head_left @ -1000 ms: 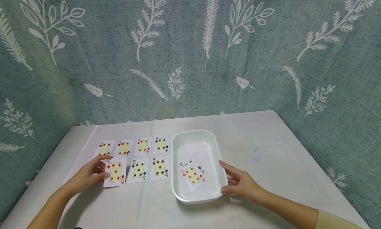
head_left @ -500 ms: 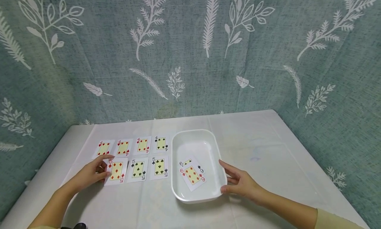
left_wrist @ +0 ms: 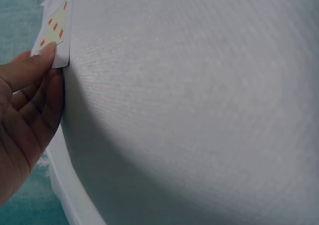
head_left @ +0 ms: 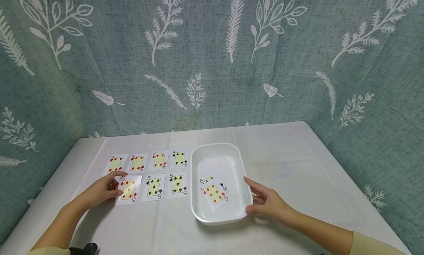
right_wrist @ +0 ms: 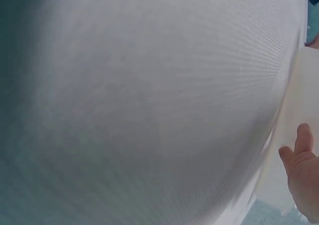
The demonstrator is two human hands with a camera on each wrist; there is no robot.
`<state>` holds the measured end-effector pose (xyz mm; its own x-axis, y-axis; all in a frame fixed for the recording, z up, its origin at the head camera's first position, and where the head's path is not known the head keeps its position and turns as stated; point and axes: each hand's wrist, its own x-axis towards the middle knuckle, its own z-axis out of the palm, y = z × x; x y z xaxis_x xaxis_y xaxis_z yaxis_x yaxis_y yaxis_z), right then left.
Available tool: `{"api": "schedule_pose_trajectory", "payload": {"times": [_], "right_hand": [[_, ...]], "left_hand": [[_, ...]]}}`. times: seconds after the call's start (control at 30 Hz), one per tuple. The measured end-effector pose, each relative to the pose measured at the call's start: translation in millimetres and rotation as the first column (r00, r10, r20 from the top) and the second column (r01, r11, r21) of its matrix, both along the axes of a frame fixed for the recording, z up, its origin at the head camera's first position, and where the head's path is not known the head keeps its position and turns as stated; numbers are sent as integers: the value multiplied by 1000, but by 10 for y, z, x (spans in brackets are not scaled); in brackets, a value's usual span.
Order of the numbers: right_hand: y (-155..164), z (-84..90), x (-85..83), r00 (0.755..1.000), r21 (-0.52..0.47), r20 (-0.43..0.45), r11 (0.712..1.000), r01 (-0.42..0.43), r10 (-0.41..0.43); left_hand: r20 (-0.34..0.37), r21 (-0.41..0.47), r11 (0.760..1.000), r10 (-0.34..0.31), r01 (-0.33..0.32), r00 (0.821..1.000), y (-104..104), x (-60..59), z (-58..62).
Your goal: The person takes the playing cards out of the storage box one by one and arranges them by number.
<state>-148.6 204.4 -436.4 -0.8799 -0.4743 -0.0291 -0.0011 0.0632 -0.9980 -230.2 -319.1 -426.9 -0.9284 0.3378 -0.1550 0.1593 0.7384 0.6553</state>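
Observation:
My left hand (head_left: 101, 190) pinches the left edge of a five of diamonds playing card (head_left: 128, 190), thumb on its face. The card lies at the left end of the nearer row, level with a five of spades (head_left: 154, 187) and a five of clubs (head_left: 177, 185). In the left wrist view the thumb presses near the card's corner (left_wrist: 61, 53). My right hand (head_left: 269, 202) rests against the right side of a white tray (head_left: 221, 221), its fingers and thumb spread along the wall. A six of diamonds (head_left: 214, 196) overlaps a black six (head_left: 209, 180) inside the tray.
Behind the fives lies a row of several fours, among them a four of diamonds (head_left: 159, 160) and a black four (head_left: 179, 158). A white cloth (head_left: 291, 163) covers the table. Patterned green fabric (head_left: 212, 82) rises at the back and sides.
The five of diamonds has gone from slightly raised to flat in the nearer row, with my left hand still on it. My right hand and the tray stay put.

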Motion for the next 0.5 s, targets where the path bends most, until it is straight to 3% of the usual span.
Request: {"api": "schedule_pose_trajectory", "payload": {"times": [0.5], "right_hand": [[9, -7, -16, 1000, -27, 6, 1000, -14, 14]], "left_hand": [[5, -115, 992, 48, -47, 999, 59, -35, 35]]}}
